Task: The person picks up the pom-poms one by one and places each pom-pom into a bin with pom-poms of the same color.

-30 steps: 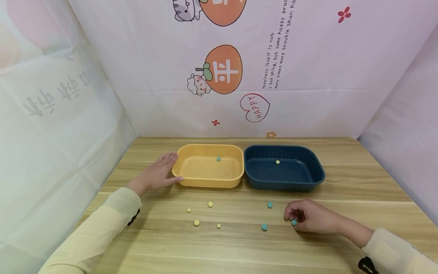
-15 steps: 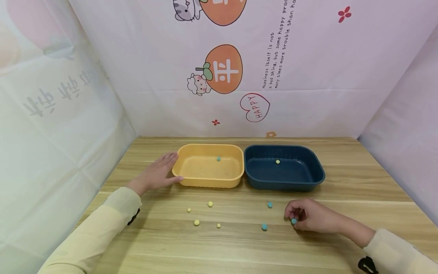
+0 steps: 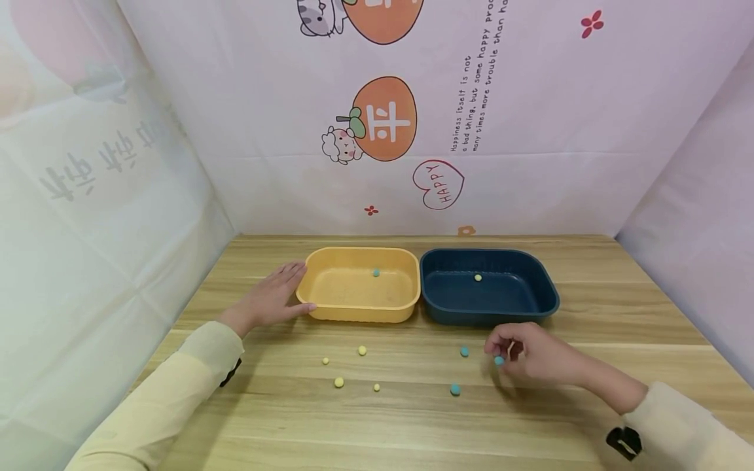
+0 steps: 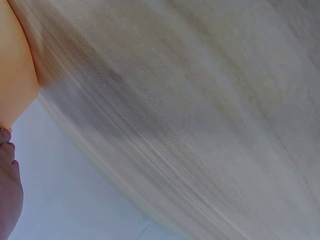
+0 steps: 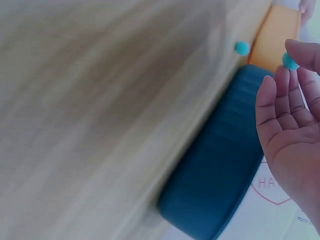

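My right hand (image 3: 533,353) pinches a small blue ball (image 3: 499,361) between thumb and fingertips, in front of the dark blue bin (image 3: 489,319). The right wrist view shows the same pinched ball (image 5: 290,61) at the thumb tip, with the other fingers loosely bent. My left hand (image 3: 271,297) rests against the left end of the yellow bin (image 3: 359,314), fingers extended along its side and thumb at the front rim. One blue ball (image 3: 376,273) lies inside the yellow bin, and one yellow ball (image 3: 478,278) inside the dark blue bin.
Two blue balls, one nearer the bin (image 3: 465,352) and one closer to me (image 3: 455,390), lie left of my right hand. Several yellow balls (image 3: 338,383) are scattered on the wooden table (image 3: 294,425) before the yellow bin. A printed cloth (image 3: 530,183) hangs behind.
My right hand has lifted the blue ball and moved slightly toward the dark blue bin. The left hand, both bins and the other balls have stayed in place.
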The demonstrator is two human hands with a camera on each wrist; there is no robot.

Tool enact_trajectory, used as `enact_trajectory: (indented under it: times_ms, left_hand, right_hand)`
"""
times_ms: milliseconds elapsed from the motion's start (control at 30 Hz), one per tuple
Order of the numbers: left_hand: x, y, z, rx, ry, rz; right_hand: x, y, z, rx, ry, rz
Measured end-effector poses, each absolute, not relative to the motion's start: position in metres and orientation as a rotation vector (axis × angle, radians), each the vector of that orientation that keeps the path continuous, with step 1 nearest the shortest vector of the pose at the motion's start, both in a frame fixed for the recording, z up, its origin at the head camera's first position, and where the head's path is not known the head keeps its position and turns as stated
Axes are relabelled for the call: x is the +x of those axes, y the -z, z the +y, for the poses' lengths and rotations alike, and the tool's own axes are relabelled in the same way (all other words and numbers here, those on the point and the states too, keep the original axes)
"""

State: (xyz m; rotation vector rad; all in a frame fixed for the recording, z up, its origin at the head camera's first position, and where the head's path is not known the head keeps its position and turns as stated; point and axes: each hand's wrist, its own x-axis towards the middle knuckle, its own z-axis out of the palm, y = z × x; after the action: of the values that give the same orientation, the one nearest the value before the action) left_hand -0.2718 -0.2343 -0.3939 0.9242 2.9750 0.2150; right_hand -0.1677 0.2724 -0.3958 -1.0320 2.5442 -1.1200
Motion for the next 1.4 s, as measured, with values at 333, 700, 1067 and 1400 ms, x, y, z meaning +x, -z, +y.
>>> enact_trajectory:
  times_ms: [333,700,1067,1400]
  left_hand:
    - [-0.272,0.395,-0.234,0.939,-0.217,2.980]
    - [-0.275,0.402,-0.238,0.951,-0.232,2.998]
    - [-0.273,0.397,-0.235,0.951,-0.240,2.992]
    - [-0.272,0.397,-0.236,0.931,-0.253,2.984]
  right_hand:
    - [-0.177,0.375,0.261,-1.013,1.155,2.604]
    - [-0.195,0.354,0.234,-0.889,1.179,2.621]
    - [-0.221,0.349,0.192,-0.862,1.254,2.651]
    - [-0.246,0.347,0.161,-0.856,1.292,2.687]
